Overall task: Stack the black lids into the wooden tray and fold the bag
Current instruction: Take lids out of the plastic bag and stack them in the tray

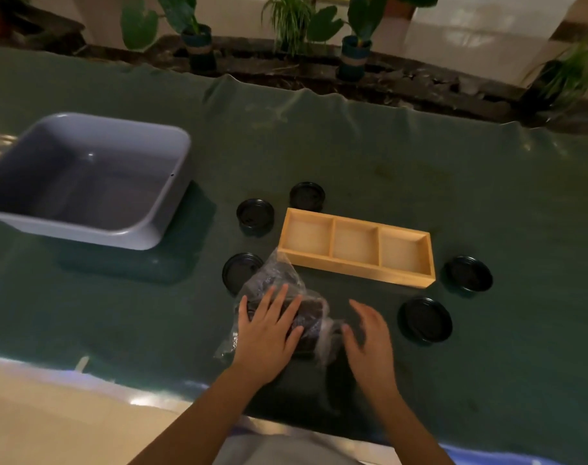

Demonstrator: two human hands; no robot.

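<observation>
Across most of the frame lies the worktop (420, 162) under a dark green cloth. At upper left sits a grey plastic tub (84, 177). Right of centre is the wooden tray (356, 248), its three compartments bare. Five black lids rest on the cloth around it: two at its left end (255, 214) (307, 196), one (238, 271) partly under the bag, two at lower right (468, 274) (425, 319). Below the tray, the clear bag (279, 283) lies crumpled. The left hand (267, 333) presses flat on it, fingers spread; the right hand (369, 333), blurred, is open beside it, holding nothing.

Lids (425, 319) ringing open-topped tray (357, 264).
</observation>
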